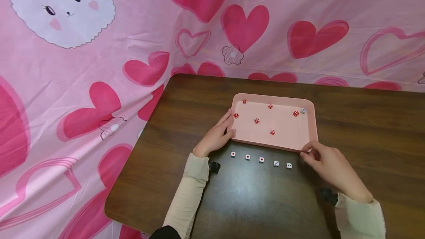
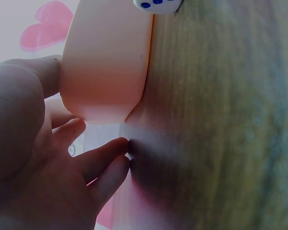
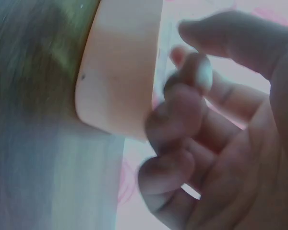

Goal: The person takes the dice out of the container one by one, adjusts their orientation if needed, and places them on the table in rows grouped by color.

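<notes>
A shallow pink tray (image 1: 285,141) lies on the dark wooden table with several red dice (image 1: 257,121) and one white die (image 1: 303,111) inside. My left hand (image 1: 215,135) grips its left end near the front corner. The left thumb (image 2: 45,76) is at the rim and the fingers reach along the outside wall. My right hand (image 1: 332,163) is by the front right corner, its fingers loosely curled with nothing between them. In the right wrist view the right thumb (image 3: 225,36) stands apart from the blurred fingers. In front of the tray sits a row of several white dice (image 1: 261,160).
The wooden table (image 1: 149,165) has a rounded left edge and corner. A pink heart-printed cloth (image 1: 206,40) hangs behind it and along its left side. In the row, three dice show a single red pip. Dark straps sit at both wrists.
</notes>
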Action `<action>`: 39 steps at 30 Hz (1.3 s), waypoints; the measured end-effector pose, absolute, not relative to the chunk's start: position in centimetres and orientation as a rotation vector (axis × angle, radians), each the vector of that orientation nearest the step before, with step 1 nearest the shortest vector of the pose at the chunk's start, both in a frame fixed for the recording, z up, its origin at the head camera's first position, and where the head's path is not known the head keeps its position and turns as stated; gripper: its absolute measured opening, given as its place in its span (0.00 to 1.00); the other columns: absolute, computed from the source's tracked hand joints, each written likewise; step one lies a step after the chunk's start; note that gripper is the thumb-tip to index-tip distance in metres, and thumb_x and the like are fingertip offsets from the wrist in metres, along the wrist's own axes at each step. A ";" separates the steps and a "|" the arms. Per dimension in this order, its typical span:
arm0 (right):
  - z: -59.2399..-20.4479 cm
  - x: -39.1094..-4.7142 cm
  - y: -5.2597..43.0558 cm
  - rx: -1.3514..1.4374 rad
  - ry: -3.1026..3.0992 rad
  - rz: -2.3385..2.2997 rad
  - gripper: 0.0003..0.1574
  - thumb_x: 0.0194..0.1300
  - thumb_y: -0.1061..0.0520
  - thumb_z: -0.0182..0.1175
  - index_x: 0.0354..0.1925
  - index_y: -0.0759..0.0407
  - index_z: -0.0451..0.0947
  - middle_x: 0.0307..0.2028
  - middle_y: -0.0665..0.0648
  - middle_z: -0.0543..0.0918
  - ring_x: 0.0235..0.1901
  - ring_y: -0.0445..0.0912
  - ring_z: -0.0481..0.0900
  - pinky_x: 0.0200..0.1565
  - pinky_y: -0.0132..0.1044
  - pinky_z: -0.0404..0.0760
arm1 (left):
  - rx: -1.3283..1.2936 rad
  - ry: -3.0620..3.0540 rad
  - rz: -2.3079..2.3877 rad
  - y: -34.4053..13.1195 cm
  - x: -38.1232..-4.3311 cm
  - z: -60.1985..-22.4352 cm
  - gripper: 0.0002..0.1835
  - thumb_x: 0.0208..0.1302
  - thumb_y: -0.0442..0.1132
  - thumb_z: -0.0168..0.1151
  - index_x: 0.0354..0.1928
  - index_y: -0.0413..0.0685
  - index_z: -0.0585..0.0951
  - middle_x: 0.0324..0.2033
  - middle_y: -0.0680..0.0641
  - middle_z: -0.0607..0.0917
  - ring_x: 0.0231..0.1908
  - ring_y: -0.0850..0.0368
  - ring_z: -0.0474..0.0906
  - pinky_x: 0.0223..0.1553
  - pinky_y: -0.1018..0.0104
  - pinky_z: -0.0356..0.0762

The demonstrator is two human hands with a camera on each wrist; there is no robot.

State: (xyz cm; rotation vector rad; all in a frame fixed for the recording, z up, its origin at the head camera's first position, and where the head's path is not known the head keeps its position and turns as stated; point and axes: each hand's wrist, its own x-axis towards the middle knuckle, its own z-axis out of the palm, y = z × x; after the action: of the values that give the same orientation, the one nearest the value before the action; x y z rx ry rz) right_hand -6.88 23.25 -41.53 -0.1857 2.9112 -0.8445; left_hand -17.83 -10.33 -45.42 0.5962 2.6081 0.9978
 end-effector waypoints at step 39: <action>-42.9 -16.4 26.4 0.110 2.957 -0.832 0.30 0.67 0.48 0.54 0.58 0.68 0.67 0.53 0.76 0.60 0.53 0.69 0.53 0.42 0.66 0.69 | 0.582 2.596 1.013 -10.5 -17.7 -45.5 0.35 0.72 0.50 0.49 0.76 0.56 0.50 0.76 0.65 0.42 0.75 0.66 0.43 0.72 0.58 0.55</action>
State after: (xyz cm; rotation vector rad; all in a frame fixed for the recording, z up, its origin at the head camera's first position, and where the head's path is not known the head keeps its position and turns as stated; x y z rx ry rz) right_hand -16.36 26.41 -42.88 0.1095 2.9573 -0.8324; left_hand -17.72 -10.46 -45.47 0.5823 2.5959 1.0135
